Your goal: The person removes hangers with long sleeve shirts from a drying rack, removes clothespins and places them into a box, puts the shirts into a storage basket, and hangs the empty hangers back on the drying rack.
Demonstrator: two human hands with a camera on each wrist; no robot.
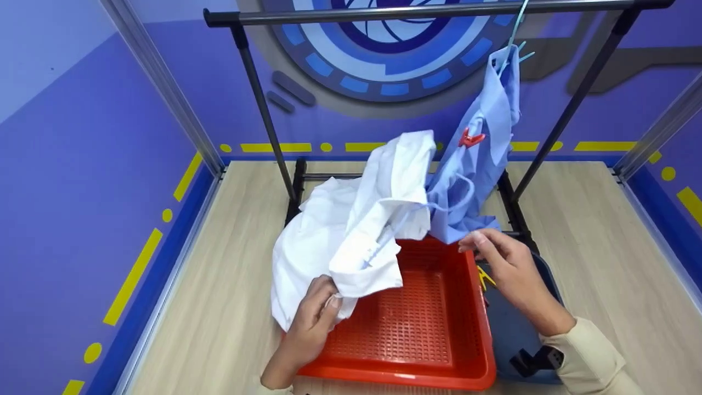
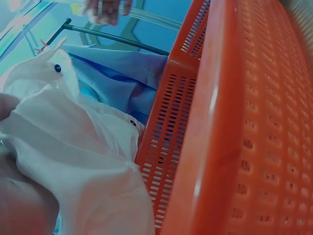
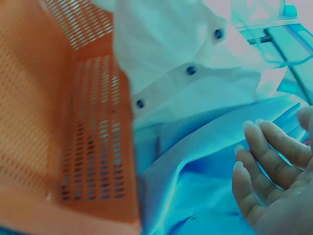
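My left hand (image 1: 313,318) grips the edge of a white shirt (image 1: 312,241) above the left side of a red basket (image 1: 406,312). Dark buttons run down the shirt front in the right wrist view. A light blue hanger (image 1: 452,206) shows in the shirt's collar opening, its hook pointing right. My right hand (image 1: 513,263) is over the basket's right rim with fingers loosely bent and nothing in them. Just beyond its fingertips hangs a blue garment (image 1: 482,137) with a red clip (image 1: 471,138) on it.
A dark clothes rack (image 1: 351,15) stands behind, with the blue garment on a pale green hanger (image 1: 515,27). Right of the basket, a dark grey bin (image 1: 518,323) holds a yellow clip (image 1: 485,277) and a black object (image 1: 535,362). Blue-purple walls enclose the wooden floor.
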